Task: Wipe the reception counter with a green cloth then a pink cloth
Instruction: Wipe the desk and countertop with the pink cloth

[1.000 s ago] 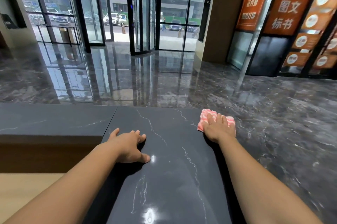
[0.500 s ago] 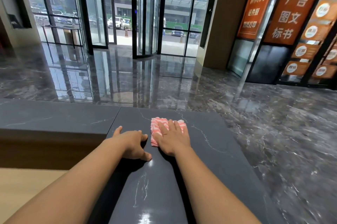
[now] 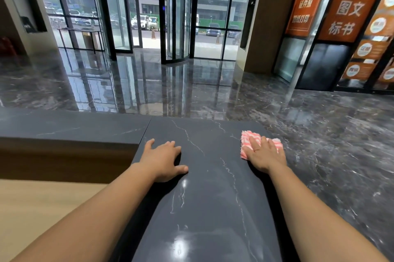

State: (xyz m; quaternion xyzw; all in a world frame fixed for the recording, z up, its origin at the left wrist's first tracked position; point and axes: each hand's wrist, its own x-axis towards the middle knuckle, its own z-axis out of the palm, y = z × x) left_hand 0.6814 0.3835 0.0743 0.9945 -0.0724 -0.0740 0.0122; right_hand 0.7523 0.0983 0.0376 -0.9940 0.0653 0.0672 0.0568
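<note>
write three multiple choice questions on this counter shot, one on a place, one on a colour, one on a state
1. Where on the counter is the cloth?
A by its right edge
B by its left edge
C hanging off its near end

2. What colour is the cloth?
A green
B pink and white
C blue

3. What is the left hand doing?
A gripping the cloth
B resting on bare counter, holding nothing
C raised in the air

1 A: the right hand presses it flat beside that edge.
2 B: pink and white stripes show past the hand.
3 B: it lies on dark stone, apart from the cloth.
</note>
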